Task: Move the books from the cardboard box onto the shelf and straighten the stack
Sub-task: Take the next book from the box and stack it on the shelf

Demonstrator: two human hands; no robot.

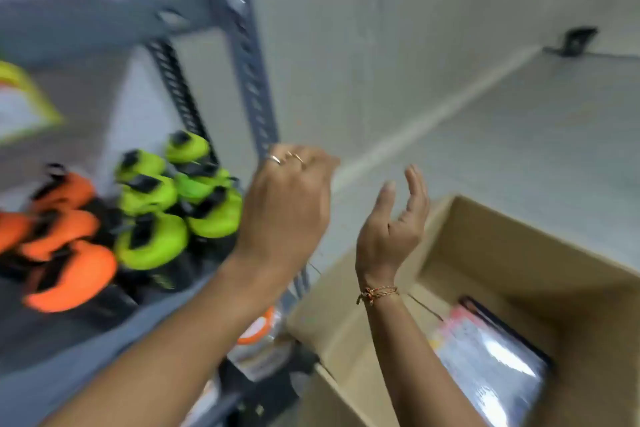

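An open cardboard box (491, 253) stands on the floor at the lower right. Inside it lies a glossy book (485, 354) with a pale, shiny cover; more may lie under it. My left hand (287, 204) hovers in front of the grey metal shelf (86, 333), back of the hand toward me, fingers curled and holding nothing visible. My right hand (394, 229) is raised above the box's left edge, palm turned left, fingers apart and empty. The whole frame is blurred by motion.
Several lime-green and orange padded items (152, 218) sit on the shelf at the left. A grey slotted upright post (249, 87) runs beside my left hand. A container with an orange lid (259, 333) sits on a lower level. Pale floor and wall lie beyond the box.
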